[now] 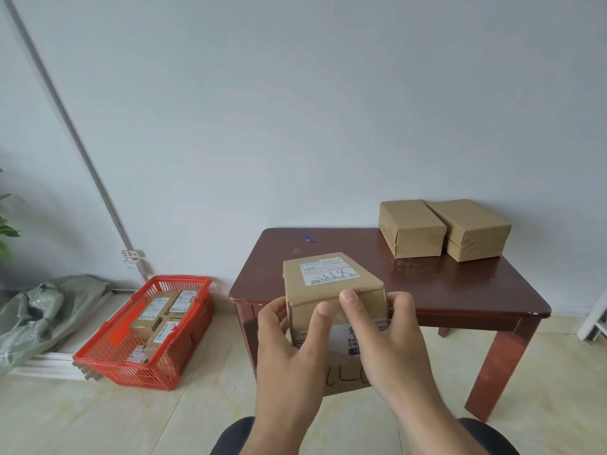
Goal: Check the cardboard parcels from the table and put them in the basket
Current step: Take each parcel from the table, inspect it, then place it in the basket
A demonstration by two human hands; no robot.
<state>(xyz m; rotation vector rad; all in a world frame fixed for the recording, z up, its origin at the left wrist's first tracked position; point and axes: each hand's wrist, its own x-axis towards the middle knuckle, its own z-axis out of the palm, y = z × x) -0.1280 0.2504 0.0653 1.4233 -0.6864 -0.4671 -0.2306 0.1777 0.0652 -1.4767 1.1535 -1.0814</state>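
— Hands? 
— Left hand [289,336] and right hand [391,333] together grip one labelled parcel [331,284], held up before the table [427,284]. 
— Basket? 
— Red basket [108,359] lies on the floor, lower left; the left hand is nearer, parcel's long axis runs away from the person.

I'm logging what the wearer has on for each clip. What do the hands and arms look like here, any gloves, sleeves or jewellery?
Both hands are bare: no gloves, rings or watch show on the left hand or right hand. The forearms are uncovered down to the bottom edge of the picture, so no sleeves appear. Nails are short and unpainted. Dark trousers show at the knees.
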